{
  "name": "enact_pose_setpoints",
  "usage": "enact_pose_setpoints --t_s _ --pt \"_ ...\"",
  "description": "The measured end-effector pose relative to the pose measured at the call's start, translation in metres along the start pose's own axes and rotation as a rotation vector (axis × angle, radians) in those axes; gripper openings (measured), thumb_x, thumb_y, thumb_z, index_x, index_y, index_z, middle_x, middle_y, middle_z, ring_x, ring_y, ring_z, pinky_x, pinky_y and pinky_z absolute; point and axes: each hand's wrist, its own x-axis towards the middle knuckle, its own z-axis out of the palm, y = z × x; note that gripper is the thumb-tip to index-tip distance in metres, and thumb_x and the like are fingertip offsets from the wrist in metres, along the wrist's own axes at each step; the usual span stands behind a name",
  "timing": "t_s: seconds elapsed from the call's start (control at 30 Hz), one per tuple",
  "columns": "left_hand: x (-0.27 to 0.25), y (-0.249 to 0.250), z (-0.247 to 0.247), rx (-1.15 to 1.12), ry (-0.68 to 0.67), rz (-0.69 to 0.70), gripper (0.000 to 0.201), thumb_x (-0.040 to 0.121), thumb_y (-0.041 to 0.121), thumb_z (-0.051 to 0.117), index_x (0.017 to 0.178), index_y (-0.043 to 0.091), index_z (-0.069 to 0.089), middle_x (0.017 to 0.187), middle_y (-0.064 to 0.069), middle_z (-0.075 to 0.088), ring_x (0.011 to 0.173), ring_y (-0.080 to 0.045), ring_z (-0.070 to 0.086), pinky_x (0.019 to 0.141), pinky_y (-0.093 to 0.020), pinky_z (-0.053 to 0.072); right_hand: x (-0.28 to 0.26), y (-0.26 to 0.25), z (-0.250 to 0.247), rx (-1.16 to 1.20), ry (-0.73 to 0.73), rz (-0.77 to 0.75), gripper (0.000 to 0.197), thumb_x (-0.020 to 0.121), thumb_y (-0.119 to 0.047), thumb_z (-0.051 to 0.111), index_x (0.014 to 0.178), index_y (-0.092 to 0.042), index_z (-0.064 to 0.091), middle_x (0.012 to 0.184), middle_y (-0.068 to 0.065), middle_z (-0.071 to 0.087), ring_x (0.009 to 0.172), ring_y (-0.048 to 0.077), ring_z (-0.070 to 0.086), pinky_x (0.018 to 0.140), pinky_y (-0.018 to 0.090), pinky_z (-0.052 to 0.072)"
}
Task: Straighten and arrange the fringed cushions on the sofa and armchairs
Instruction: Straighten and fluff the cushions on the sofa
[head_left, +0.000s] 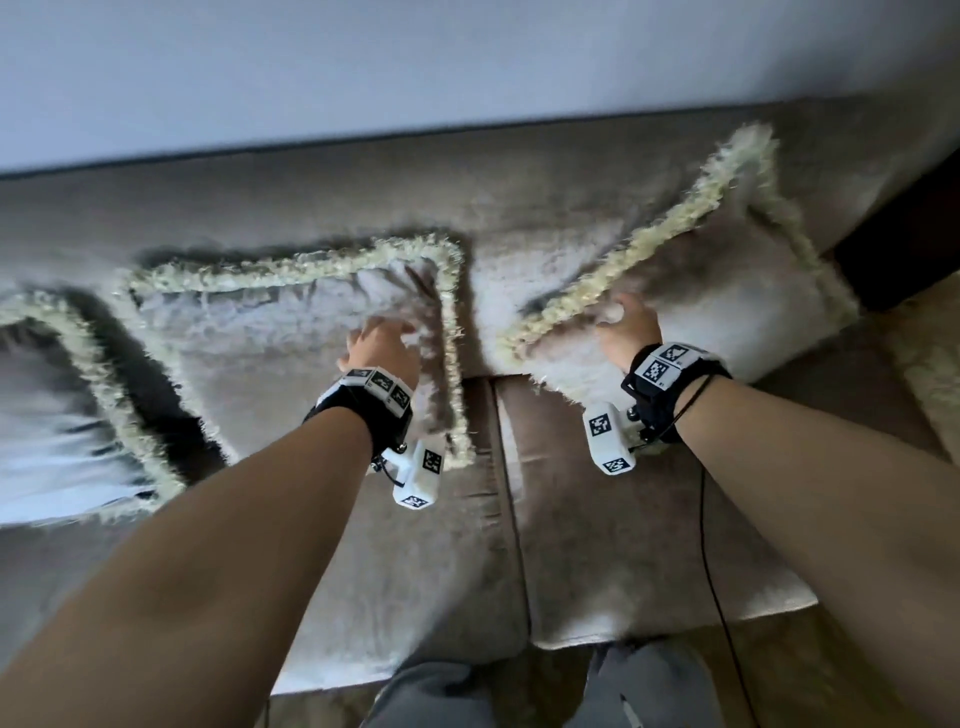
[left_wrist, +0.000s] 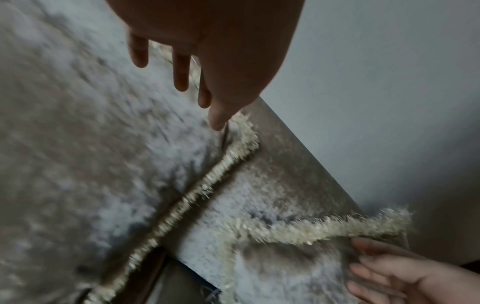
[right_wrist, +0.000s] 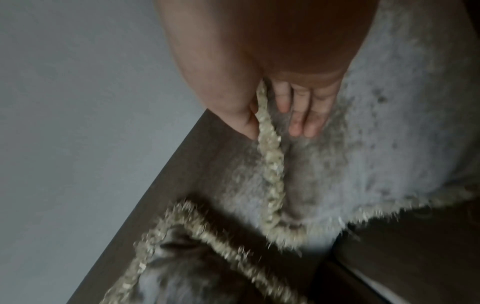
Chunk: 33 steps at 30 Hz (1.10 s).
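Three pale plush cushions with cream fringe lean against the sofa back (head_left: 363, 192). My left hand (head_left: 384, 335) rests on the upper right part of the middle cushion (head_left: 270, 332); in the left wrist view its fingers (left_wrist: 182, 78) are straight and spread over the plush (left_wrist: 78, 144). My right hand (head_left: 626, 319) holds the left edge of the tilted right cushion (head_left: 727, 301). There the fringe (right_wrist: 270, 156) runs between my thumb and my fingers (right_wrist: 298, 115), which lie flat on the cushion face (right_wrist: 389, 123). The third cushion (head_left: 47, 415) lies at the far left.
The grey wall (head_left: 467, 62) rises behind the sofa. A dark armrest (head_left: 904, 244) ends the sofa on the right, with more pale plush (head_left: 935, 374) beyond it. The seat cushions (head_left: 623, 519) lie bare in front, and my legs (head_left: 441, 696) stand at their edge.
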Motion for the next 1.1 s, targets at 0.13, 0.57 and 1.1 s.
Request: enact_pose_setpoints --t_s 0.13,0.57,1.1 --pt "0.012 -0.068 -0.039 0.052 0.013 0.01 0.03 0.093 0.024 0.057 0.122 0.03 0.06 0.141 0.002 0.045 0.134 -0.028 0.034 0.109 -0.053 0.034 -0.038 -0.024 0.074 0.06 -0.062 0.032 0.058 0.085 -0.005 0.063 0.14 -0.012 0.045 0.125 0.007 0.052 0.11 0.023 0.058 0.082 0.023 0.046" --pt "0.054 -0.153 -0.08 0.013 0.043 -0.006 0.04 0.095 0.015 0.049 0.132 0.028 0.05 0.14 0.001 0.043 0.131 -0.026 0.038 0.107 -0.059 0.036 -0.072 -0.043 0.173 0.003 -0.285 0.183 0.063 0.082 -0.017 0.059 0.141 -0.019 0.038 0.103 -0.001 0.052 0.093 0.026 0.058 0.092 0.043 0.054" --pt "0.13 -0.182 -0.054 0.218 0.23 -0.017 0.062 0.096 0.03 0.049 0.151 0.036 0.021 0.159 0.01 0.021 0.15 -0.017 0.009 0.11 -0.073 0.012 -0.023 -0.043 0.28 0.331 -0.579 0.561 0.035 0.097 -0.011 0.054 0.13 -0.013 0.043 0.121 0.008 0.048 0.111 0.029 0.052 0.102 0.051 0.045"
